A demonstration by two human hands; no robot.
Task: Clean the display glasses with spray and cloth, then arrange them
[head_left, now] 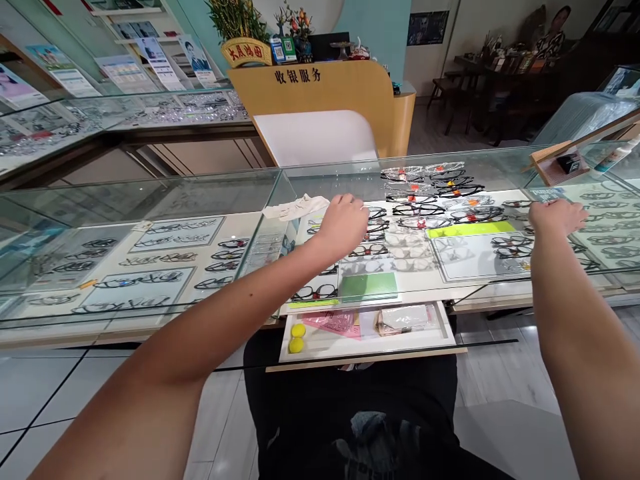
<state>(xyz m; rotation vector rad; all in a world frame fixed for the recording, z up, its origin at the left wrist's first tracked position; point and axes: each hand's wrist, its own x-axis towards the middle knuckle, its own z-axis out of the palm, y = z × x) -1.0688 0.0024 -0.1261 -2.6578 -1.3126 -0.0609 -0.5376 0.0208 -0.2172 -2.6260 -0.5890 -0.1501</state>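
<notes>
My left hand (344,223) is over the glass display case (320,175), its fingers curled down and together. Anything within them is hidden behind the back of the hand. Just left of it, a pale crumpled glove (297,208) lies on the glass. Farther right, my right hand (557,217) is bent over the same case with its fingers curled, and their tips are out of sight. Rows of eyeglasses (417,209) sit under the glass between the hands. Beside my right hand is another pair of eyeglasses (517,203).
Below the glass, an open drawer (367,350) holds yellow round things (297,338) and plastic packets (405,319). A wooden-framed tray (555,167) with a small black box (569,163) stands at right. Beyond are a counter (325,90) and a seated person (553,37).
</notes>
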